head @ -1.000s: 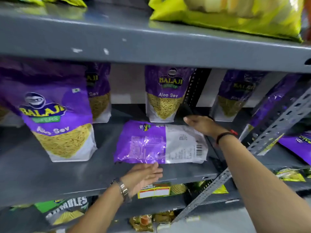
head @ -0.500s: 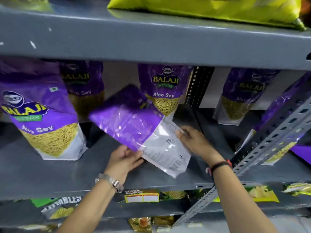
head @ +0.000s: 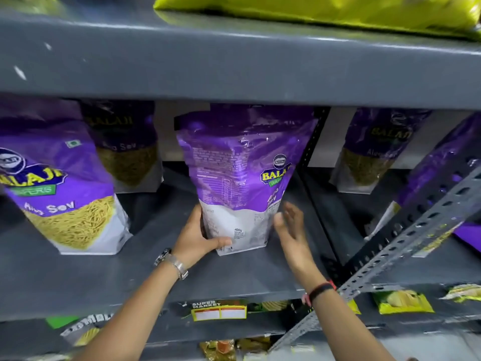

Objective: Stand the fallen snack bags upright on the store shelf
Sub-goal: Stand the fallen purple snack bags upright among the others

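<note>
A purple and white Aloo Sev snack bag (head: pixel 234 178) stands upright in the middle of the grey shelf (head: pixel 78 277), turned so its back and one side face me. My left hand (head: pixel 200 235) grips its lower left corner, thumb across the white base. My right hand (head: pixel 291 230) is beside its lower right edge with fingers spread, close to the bag or just touching it. It hides another bag standing behind.
Upright purple bags stand at the left front (head: pixel 59 194), left rear (head: pixel 125 147) and right rear (head: pixel 374 152). A perforated metal brace (head: pixel 406 248) slants across the right. The upper shelf (head: pixel 234 61) hangs low above. Yellow bags lie on top.
The bag lay flat a second ago, was lifted and tilted by both hands, and now stands upright. My right hand has come off its edge and opened.
</note>
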Demonstrator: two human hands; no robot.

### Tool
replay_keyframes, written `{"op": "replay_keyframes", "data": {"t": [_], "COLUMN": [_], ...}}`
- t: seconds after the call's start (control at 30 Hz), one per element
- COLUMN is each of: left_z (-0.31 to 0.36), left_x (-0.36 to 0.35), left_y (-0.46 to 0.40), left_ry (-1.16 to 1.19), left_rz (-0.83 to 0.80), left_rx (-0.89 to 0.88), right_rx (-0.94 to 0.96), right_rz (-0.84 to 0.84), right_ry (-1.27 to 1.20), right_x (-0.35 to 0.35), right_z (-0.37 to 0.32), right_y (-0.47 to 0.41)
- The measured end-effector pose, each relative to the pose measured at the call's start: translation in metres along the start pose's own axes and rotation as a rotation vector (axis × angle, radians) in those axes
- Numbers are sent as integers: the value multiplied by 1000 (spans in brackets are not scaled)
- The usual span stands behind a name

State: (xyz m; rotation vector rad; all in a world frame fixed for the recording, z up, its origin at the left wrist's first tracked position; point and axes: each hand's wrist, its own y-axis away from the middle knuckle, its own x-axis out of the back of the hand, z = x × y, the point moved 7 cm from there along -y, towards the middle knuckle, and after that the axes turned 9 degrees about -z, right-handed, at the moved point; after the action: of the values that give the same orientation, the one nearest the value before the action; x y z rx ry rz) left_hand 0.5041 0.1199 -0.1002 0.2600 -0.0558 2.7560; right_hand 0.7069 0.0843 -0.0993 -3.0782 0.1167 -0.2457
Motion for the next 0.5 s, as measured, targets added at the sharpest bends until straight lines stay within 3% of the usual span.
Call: {"op": "replay_keyframes", "data": {"t": [0.13, 0.3, 0.37, 0.5], "left_z": [-4, 0, -1, 12], "left_x": [4, 24, 14, -25], "left_y": [-11, -4, 11, 33], "left_ry": [-113, -54, -18, -65], "left_rz": [21, 186, 169, 89], "left_rx": [39, -22, -31, -89], "right_rx": [21, -6, -7, -106], "right_rz": [-97, 195, 142, -144], "right_ry": [-108, -152, -197, -159], "right_x": [-6, 14, 11, -16], "right_z": [-11, 11, 9, 6], "right_y": [-10, 6, 1, -17]}}
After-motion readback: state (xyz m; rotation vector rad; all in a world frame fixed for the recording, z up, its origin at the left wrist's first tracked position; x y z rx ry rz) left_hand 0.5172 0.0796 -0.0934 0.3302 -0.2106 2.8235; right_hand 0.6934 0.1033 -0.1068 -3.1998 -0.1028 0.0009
